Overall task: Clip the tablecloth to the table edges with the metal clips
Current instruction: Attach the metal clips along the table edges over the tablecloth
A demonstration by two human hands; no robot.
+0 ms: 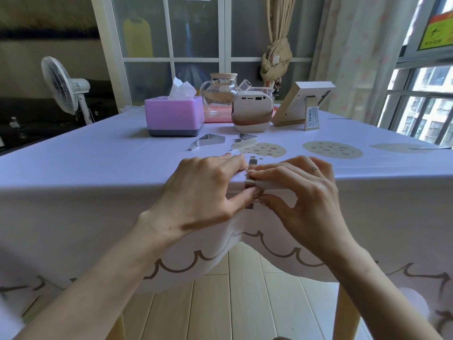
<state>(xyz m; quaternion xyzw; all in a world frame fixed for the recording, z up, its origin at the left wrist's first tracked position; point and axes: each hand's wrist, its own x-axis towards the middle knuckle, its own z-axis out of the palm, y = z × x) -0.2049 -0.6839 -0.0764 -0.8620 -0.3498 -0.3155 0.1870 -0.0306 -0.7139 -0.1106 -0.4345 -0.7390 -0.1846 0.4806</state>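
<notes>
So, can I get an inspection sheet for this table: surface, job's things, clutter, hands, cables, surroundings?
Surface: table covered by a lilac tablecloth, hem hanging over the near edge.
Job's things: metal clip on the near edge; two spare clips lying on the cloth.
Clutter: tissue box, glass jug, white device, photo frame at the far side.
Hands: left hand presses the cloth at the edge, thumb against the clip; right hand pinches the clip.
Cables: nothing seen on the table.
Surroundings: standing fan, window, tied curtain, wooden floor.
</notes>
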